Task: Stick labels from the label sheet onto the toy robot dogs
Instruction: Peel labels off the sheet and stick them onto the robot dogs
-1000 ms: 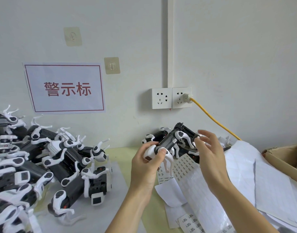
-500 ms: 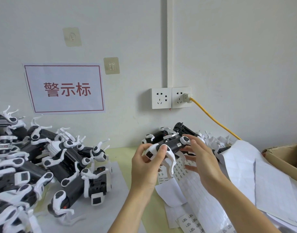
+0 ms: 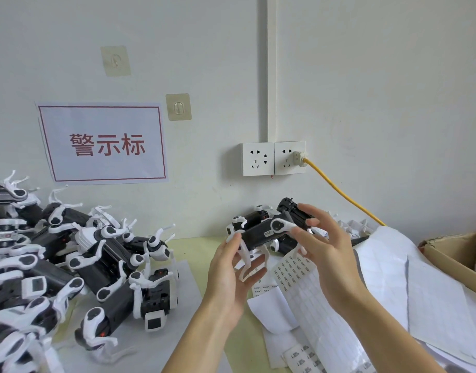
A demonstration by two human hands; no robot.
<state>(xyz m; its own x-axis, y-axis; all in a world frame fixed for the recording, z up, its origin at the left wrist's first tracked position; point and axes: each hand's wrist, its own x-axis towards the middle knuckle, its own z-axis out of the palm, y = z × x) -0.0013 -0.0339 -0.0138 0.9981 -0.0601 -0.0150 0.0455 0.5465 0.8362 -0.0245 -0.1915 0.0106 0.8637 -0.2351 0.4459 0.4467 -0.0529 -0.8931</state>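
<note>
our left hand [image 3: 231,267] fingers curl round the toy robot dog [image 3: 261,235]'s white legs, right hand [image 3: 325,243] fingers pinch its other end, above the label sheet [image 3: 293,267]. the small label [image 3: 269,233] could lift if we rub it while turning.

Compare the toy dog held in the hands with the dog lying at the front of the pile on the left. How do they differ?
The held dog is up in the air between the left hand and right hand; the pile dog lies on the white sheet. The held dog shows a small white label on its black side; none shows on the pile dog. The pile dog leans against its neighbours; the held dog is apart. Both are black-bodied with white legs.
</note>
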